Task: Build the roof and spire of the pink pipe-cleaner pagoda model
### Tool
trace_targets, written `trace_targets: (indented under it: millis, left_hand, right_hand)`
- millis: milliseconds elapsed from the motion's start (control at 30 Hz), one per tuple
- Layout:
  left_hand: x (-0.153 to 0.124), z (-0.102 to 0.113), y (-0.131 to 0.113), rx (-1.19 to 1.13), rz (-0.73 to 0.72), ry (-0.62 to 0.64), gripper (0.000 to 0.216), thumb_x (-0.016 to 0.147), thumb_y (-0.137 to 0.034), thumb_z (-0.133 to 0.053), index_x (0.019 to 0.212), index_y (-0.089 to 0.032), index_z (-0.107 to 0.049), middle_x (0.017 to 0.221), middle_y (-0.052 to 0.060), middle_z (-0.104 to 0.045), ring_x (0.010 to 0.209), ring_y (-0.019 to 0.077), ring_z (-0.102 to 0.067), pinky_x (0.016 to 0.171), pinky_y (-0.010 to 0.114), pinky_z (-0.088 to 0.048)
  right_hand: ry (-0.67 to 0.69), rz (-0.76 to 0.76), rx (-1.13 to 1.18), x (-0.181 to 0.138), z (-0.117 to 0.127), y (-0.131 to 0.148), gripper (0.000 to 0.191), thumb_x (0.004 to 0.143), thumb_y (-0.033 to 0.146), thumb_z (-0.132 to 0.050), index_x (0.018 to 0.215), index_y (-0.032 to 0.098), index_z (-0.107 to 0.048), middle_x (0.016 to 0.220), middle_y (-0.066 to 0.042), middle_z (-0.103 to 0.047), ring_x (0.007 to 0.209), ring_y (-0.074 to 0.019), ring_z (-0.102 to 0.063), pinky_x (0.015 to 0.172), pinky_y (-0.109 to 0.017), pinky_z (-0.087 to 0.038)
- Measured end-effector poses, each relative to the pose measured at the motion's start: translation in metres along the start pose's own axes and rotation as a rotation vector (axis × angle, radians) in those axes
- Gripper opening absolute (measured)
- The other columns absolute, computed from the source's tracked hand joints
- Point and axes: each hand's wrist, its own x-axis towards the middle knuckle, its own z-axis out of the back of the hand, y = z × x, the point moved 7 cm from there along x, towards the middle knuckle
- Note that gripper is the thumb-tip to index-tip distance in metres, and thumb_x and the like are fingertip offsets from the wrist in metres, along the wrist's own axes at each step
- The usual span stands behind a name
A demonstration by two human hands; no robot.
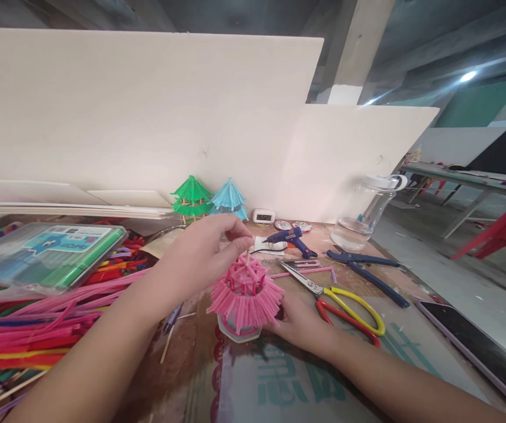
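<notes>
A pink pipe-cleaner pagoda roof point(245, 296) stands on a small pale base point(238, 333) on the table in front of me. My left hand point(204, 249) pinches the thin wooden stick point(248, 257) that pokes up from the roof's top. My right hand point(299, 323) holds the model low on its right side, fingers partly hidden behind the fringe.
A heap of coloured pipe cleaners point(24, 323) and a clear plastic box point(44, 252) lie left. Yellow-and-red scissors point(341, 299), a blue glue gun point(290, 239), blue pliers point(367, 267), a jar point(365, 211) and a phone point(482, 349) sit right. Green point(191, 197) and blue point(229, 200) pagoda models stand by the white board.
</notes>
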Motion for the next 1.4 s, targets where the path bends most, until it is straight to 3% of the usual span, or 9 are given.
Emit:
trace_targets:
  millis: [200,667,1400]
  left_hand:
    - [-0.0016,0.0021,0.0041,-0.055,-0.013,0.008,0.030,0.088,-0.047,-0.054,0.101,-0.025,-0.068,0.104,-0.002,-0.071,0.098,0.0195,-0.063,0.078,0.027,-0.048]
    - [0.0025,-0.0022,-0.0008,0.060,-0.100,0.032,0.033,0.089,-0.043,-0.050,0.073,-0.020,-0.068,0.085,0.002,-0.069,0.083,0.0193,-0.063,0.076,0.030,-0.044]
    - [0.0019,-0.0031,-0.0022,0.073,-0.102,0.073,0.032,0.089,-0.041,-0.050,0.075,-0.021,-0.070,0.087,0.002,-0.069,0.083,0.0193,-0.062,0.075,0.030,-0.043]
  right_hand:
    - [0.028,-0.006,0.052,0.0005,-0.0029,-0.0020,0.028,0.080,0.026,-0.062,0.107,0.018,-0.062,0.106,-0.008,-0.070,0.093,-0.0232,-0.065,0.080,-0.034,-0.052]
    - [0.005,-0.014,-0.037,-0.0004,0.0005,0.0009,0.030,0.078,0.021,-0.061,0.108,0.018,-0.063,0.108,-0.009,-0.070,0.092,-0.0236,-0.065,0.079,-0.034,-0.052]
    - [0.013,-0.008,-0.055,0.0001,0.0006,0.0034,0.025,0.079,0.020,-0.061,0.104,0.019,-0.063,0.100,-0.005,-0.070,0.086,-0.0199,-0.063,0.077,-0.031,-0.051]
